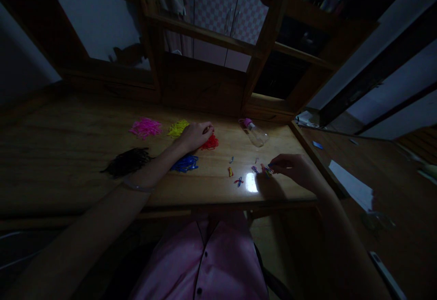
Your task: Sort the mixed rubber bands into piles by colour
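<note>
My left hand (195, 136) reaches across the wooden desk (68, 127) and rests on a red pile of small bands (210, 143), fingers curled into it. Beside it lie a yellow pile (177, 128), a pink pile (145, 127), a blue pile (185, 163) and a black pile (128, 162). My right hand (293, 168) pinches a small multicoloured piece (266, 170) just above the desk. Several small coloured pieces (239, 181) lie loose near it.
A clear bottle with a pink cap (254, 132) lies on its side at the back right of the desk. A wooden frame with shelves (205, 36) rises behind. To the right is a second surface with white paper (351, 184). The room is dim.
</note>
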Demonstrator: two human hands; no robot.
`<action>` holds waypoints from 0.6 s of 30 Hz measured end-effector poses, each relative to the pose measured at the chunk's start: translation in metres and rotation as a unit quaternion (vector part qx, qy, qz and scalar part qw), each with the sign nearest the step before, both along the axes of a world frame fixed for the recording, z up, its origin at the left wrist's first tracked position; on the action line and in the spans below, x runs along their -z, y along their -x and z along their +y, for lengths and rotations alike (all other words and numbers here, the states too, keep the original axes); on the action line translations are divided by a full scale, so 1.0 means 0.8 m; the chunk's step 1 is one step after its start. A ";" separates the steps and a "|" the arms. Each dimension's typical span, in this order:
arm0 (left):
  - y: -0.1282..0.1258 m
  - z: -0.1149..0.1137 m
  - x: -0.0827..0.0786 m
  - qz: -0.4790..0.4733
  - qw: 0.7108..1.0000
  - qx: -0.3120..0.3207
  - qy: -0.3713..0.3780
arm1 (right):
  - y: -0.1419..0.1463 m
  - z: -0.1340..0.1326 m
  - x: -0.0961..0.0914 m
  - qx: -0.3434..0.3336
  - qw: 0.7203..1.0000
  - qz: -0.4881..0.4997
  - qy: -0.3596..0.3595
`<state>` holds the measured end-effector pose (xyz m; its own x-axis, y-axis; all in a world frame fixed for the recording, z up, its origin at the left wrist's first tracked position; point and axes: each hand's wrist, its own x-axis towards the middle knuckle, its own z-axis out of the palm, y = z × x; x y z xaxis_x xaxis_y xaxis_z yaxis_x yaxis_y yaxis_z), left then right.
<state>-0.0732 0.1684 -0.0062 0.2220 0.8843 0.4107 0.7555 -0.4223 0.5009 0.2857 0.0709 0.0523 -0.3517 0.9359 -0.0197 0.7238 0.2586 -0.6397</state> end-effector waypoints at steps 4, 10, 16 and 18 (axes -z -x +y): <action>0.000 -0.001 -0.001 0.002 1.000 -0.004 0.000 | 0.023 -0.020 0.011 0.016 1.000 -0.001 -0.027; 0.000 -0.002 -0.002 0.000 1.000 -0.006 0.001 | 0.067 -0.044 0.039 0.086 0.991 0.035 -0.093; 0.000 -0.003 -0.002 0.004 1.000 -0.010 -0.004 | 0.106 -0.061 0.038 0.024 0.992 0.065 -0.101; 0.000 -0.003 -0.003 0.003 1.000 -0.010 -0.003 | 0.111 -0.057 0.039 0.028 0.992 0.073 -0.097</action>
<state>-0.0736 0.1661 -0.0041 0.2073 0.8857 0.4153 0.7671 -0.4106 0.4930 0.1970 0.0253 0.0209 -0.2856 0.9351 0.2099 0.6431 0.3493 -0.6815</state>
